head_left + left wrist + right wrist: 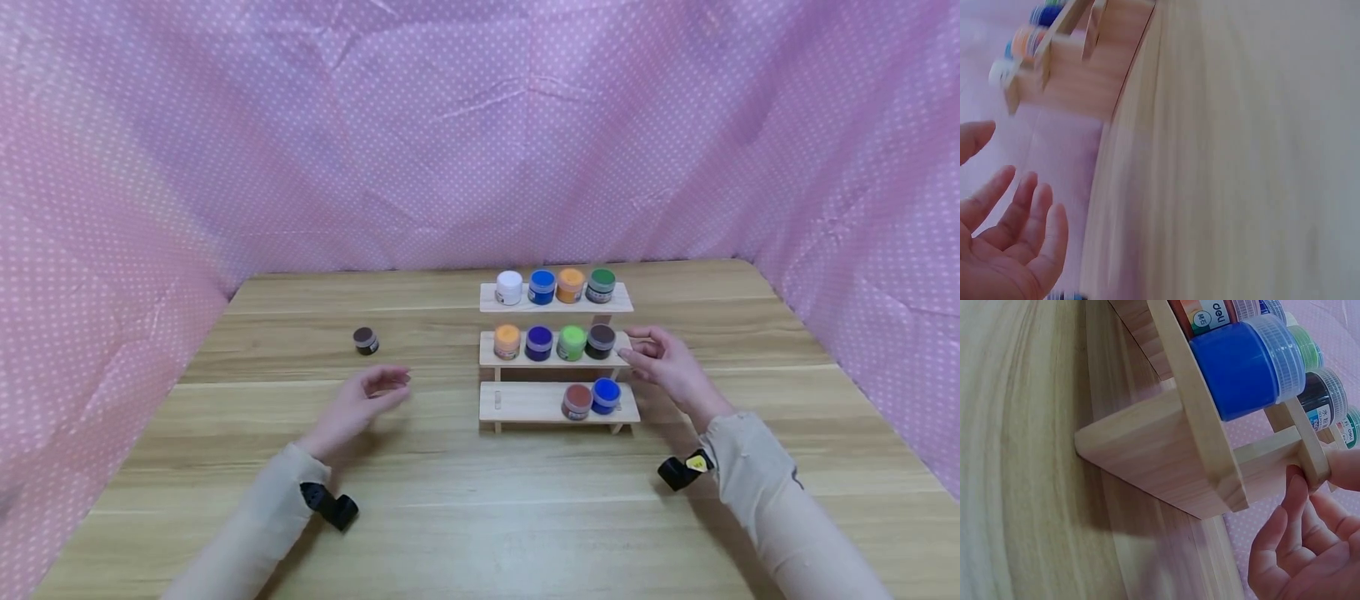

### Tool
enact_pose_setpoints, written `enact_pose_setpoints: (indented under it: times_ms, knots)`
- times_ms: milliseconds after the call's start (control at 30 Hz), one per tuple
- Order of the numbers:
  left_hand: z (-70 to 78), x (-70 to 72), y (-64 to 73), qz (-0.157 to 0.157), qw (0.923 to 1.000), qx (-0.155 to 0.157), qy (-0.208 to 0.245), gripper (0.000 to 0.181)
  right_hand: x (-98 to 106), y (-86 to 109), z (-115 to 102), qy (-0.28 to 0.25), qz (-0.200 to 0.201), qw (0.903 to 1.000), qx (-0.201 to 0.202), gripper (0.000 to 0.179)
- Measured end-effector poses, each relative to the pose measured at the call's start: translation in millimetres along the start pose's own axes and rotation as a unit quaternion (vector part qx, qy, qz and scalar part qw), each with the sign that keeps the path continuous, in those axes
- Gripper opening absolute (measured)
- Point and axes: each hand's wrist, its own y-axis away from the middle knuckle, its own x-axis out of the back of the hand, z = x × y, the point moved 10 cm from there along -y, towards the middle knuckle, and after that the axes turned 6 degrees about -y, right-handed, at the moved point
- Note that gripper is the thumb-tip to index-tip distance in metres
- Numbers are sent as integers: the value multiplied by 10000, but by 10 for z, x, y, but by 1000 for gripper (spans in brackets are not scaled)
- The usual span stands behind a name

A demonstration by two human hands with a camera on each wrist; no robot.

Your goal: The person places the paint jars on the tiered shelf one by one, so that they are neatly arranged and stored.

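Note:
A three-step wooden display rack stands on the table with small paint jars on its steps. My right hand pinches the right end of the middle step, thumb above and fingers beneath, beside a dark brown jar. On the bottom step a reddish-brown jar and a blue jar sit toward the right. My left hand hovers left of the rack with fingers loosely bent and nothing in them. Beyond it, a lone dark jar stands on the table.
White, blue, orange and green jars line the top step. Orange, violet and light green jars share the middle step with the dark one. A pink dotted cloth hangs behind and beside the wooden table.

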Motion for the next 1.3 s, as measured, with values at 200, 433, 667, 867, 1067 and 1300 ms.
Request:
enact_pose_setpoints:
  times_ms: [200,433,667,867,1067,1300]
  knots:
    - [-202,351,36,744,9934,322,808,46,12,19,-10,89,56,9999,46,53]
    - [-339,610,33,1298,9761,441,1687,56,3,38,21,140,34,9999,18,54]
    - [-314,802,-24,1708,9820,322,743,56,-8,42,29,126,26,9999,18,53]
    - [-310,902,-132,1872,9821,206,-57,64,3,36,27,223,15,9997,-51,54]
    - [-430,873,-275,1469,9876,505,-209,75,16,11,43,273,19,9995,-131,56]
    - [-567,871,-407,1129,9898,850,161,77,18,3,9,221,55,9997,49,53]
